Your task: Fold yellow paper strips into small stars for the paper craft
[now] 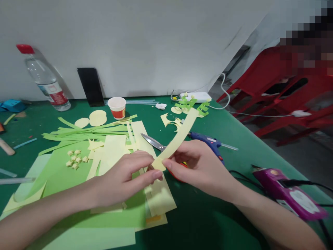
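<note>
Between my two hands is a pale yellow paper strip (pixel 182 135), its free end curving up to the right. My left hand (pixel 130 173) pinches the strip's lower end between thumb and fingers. Close beside it, my right hand (pixel 197 166) grips the strip with the thumb on top. Scissors (pixel 153 141) lie behind the hands, their blades showing and the handles partly hidden by my right hand. Under and left of my hands are yellow paper sheets (pixel 113 149) and a green sheet (pixel 62 173). Several small folded paper stars (pixel 75 159) rest on the green sheet.
Green strips (pixel 91 131), a paper cup (pixel 117 107), a phone (pixel 91 86) and a water bottle (pixel 49 80) stand or lie toward the wall. At right are a blue glue gun (pixel 208 140), a purple corded device (pixel 291 194) and red chairs (pixel 283 90). Paper plants (pixel 192 104) sit behind.
</note>
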The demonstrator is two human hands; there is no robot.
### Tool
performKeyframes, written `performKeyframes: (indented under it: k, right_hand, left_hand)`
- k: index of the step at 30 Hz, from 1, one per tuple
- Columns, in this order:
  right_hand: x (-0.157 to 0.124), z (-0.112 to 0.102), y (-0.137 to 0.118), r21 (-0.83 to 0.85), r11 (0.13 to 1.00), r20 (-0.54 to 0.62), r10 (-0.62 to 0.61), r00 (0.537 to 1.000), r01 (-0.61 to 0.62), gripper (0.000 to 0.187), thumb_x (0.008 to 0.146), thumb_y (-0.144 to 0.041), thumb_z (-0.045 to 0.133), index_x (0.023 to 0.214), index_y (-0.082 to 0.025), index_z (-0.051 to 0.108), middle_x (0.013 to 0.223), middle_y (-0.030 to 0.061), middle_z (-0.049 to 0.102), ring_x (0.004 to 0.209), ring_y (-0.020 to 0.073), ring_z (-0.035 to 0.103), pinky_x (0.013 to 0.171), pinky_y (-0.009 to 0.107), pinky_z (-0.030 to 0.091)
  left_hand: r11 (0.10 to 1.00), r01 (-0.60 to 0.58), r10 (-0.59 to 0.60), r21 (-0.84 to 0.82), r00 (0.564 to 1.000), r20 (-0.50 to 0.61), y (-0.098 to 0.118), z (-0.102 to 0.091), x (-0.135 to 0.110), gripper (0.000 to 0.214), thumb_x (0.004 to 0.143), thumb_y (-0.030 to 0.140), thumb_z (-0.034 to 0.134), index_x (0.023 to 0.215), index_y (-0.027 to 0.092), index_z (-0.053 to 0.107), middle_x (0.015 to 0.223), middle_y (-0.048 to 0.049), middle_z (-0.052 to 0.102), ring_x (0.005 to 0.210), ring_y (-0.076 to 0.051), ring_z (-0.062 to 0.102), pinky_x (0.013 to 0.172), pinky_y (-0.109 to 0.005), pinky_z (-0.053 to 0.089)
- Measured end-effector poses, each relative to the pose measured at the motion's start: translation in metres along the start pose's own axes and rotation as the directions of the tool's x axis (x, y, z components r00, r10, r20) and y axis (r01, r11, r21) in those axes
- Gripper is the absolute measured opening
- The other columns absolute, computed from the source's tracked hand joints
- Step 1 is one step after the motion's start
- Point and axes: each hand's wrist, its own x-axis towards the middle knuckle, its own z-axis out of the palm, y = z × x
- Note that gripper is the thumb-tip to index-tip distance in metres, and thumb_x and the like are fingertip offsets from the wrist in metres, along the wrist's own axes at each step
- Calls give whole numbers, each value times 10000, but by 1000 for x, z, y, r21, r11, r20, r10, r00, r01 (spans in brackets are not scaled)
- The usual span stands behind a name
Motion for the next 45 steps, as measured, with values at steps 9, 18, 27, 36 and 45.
performKeyframes:
  k: [9, 18, 27, 36, 45]
  right_hand:
    - [2, 3, 1, -113, 991, -85, -82, 993, 73, 153, 729, -87, 548, 591, -123, 602, 505, -10, 575, 459, 57, 439, 411, 157, 344]
    - [0, 7, 3, -491, 826, -204, -419, 885, 278, 146, 758, -95, 598, 626, -142, 636, 546, -1, 634, 436, 61, 505, 425, 163, 399]
    - [2, -4, 16, -674, 499, 73, -690, 720, 546, 169, 792, -37, 555, 930, -113, 615, 786, 63, 712, 700, 120, 658, 549, 196, 492]
    - [0, -13, 14, -738, 221, 359, -671, 649, 637, 226, 883, -65, 368, 862, -93, 591, 703, 76, 685, 581, 132, 603, 494, 257, 443]
    - [3, -4, 1, -258, 959, -58, -140, 989, 120, 93, 740, -103, 559, 666, -145, 597, 545, -29, 541, 465, 50, 459, 443, 151, 389]
  left_hand:
    - [978, 5, -15, -209, 999, -46, -3, 6, -2, 290, 915, 190, 368, 673, 154, 523, 598, 45, 454, 566, -65, 442, 564, -171, 336]
    - [842, 135, -188, -522, 981, -49, -7, 5, 0, 294, 901, 255, 413, 647, 146, 514, 596, 34, 422, 587, -90, 397, 574, -228, 306]
    - [677, 225, -241, -701, 967, 78, -2, -3, 1, 282, 833, 290, 475, 588, 151, 463, 579, 30, 383, 585, -101, 375, 630, -258, 326]
    - [611, 292, -225, -736, 955, 192, -9, 3, 7, 291, 825, 268, 453, 555, 159, 455, 491, 40, 377, 483, -90, 353, 548, -255, 348]
    - [952, 57, -121, -301, 973, -199, -9, -13, 4, 327, 780, -5, 340, 831, 188, 599, 818, 9, 600, 805, -113, 553, 749, -228, 431]
